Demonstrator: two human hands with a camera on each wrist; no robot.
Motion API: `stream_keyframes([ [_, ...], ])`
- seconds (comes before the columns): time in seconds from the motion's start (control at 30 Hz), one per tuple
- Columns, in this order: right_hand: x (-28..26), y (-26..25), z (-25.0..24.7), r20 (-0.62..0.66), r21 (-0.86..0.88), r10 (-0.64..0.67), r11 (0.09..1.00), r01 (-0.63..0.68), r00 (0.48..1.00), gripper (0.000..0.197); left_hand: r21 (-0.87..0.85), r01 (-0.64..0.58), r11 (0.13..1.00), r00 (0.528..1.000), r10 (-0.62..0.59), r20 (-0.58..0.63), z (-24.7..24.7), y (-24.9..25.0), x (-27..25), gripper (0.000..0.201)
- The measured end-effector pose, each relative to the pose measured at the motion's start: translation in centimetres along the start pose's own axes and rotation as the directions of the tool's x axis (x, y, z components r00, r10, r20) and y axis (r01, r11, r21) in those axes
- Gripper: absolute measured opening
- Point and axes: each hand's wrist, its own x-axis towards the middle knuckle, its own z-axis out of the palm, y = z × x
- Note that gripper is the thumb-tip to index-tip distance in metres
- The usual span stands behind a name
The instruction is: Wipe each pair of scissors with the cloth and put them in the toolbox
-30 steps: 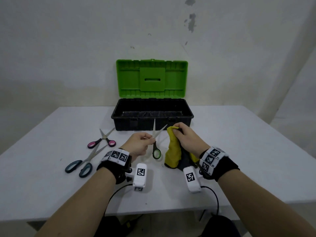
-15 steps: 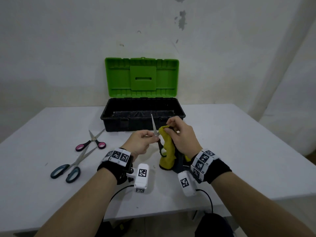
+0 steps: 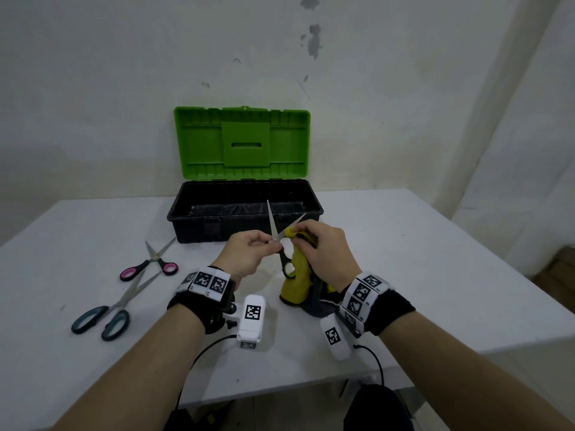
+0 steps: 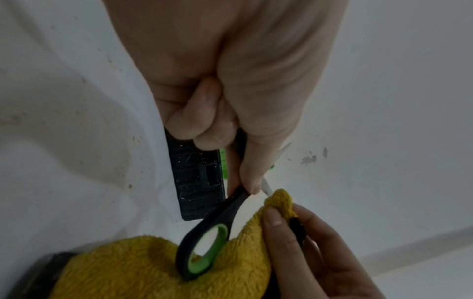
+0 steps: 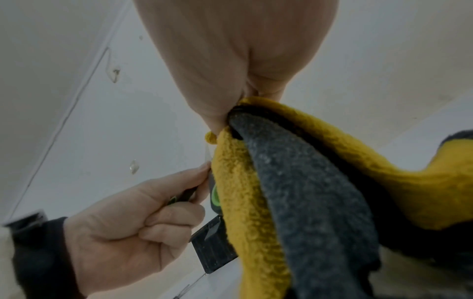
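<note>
Left hand: the left hand (image 3: 249, 255) grips the green-handled scissors (image 3: 281, 244) near the pivot, blades spread and pointing up; judged, this steadies the tool and exposes each blade separately.
Right hand: the right hand (image 3: 320, 248) pinches a fold of the yellow cloth (image 3: 295, 281) around the right-hand blade, thumb and fingers clamped on it; judged, the wiping stroke is in progress.
Cloth: yellow face with a grey backing, its loose end hanging down to the tabletop (image 3: 435, 259).
Toolbox: the toolbox (image 3: 245, 209) stands behind the hands, green lid (image 3: 242, 141) upright and open, so the tray is ready to receive; no scissors can be made out inside.
Awaiting: pink-handled scissors (image 3: 149, 265) and teal-handled scissors (image 3: 102, 318) lie on the tabletop to the left, blades crossing, both untouched.
Progress: judged early, first pair in hand.
Markings: square black-and-white coded tags on the wristbands (image 3: 207, 281); no brand or legible writing found.
</note>
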Motion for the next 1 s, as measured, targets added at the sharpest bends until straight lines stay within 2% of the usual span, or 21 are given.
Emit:
stream_keyframes([
  [0.13,0.0,0.0,0.2,0.049,-0.074,-0.145,0.986,0.148,0.988,0.016,-0.009,-0.083,0.997,0.996,0.083,0.017,0.7,1.2,-0.6,0.019],
  [0.3,0.3,0.2,0.6,0.069,-0.218,-0.128,0.966,0.140,0.989,0.019,0.025,-0.105,0.994,0.994,0.104,0.030,0.9,1.6,-0.9,0.019],
  [0.37,0.8,0.2,0.1,0.025,-0.246,-0.078,0.966,0.082,0.997,0.020,0.038,-0.102,0.994,0.995,0.101,0.013,0.7,1.6,-0.9,0.020],
  [0.47,1.8,0.5,-1.2,-0.051,-0.262,0.062,0.962,-0.073,0.997,0.021,0.059,-0.087,0.994,0.996,0.087,0.000,0.4,1.2,-0.8,0.022],
  [0.5,1.9,0.4,-1.5,-0.061,-0.258,0.064,0.963,-0.078,0.996,0.021,0.054,-0.082,0.995,0.997,0.082,-0.009,0.4,1.2,-0.8,0.021],
  [0.57,1.7,-0.4,-1.4,-0.026,-0.239,-0.005,0.971,-0.001,1.000,0.020,0.052,-0.079,0.996,0.997,0.080,-0.020,0.5,1.1,-0.8,0.018],
  [0.67,0.9,-1.6,-0.3,0.149,-0.267,-0.048,0.960,0.088,0.988,0.021,0.066,-0.098,0.993,0.995,0.099,-0.009,0.8,1.0,-0.8,0.013],
  [0.73,1.0,-1.6,-0.1,0.195,-0.313,0.011,0.948,0.051,0.981,0.023,0.102,-0.126,0.987,0.992,0.127,0.000,0.7,0.8,-0.7,0.008],
  [0.9,2.8,-1.2,-1.8,0.104,-0.442,0.208,0.886,-0.142,0.973,0.025,0.210,-0.160,0.964,0.986,0.167,-0.019,0.1,0.1,-0.5,0.006],
  [1.0,2.8,-1.7,-2.0,0.097,-0.428,0.200,0.893,-0.141,0.975,0.024,0.269,-0.164,0.949,0.983,0.180,-0.036,-0.2,0.0,-0.4,0.007],
])
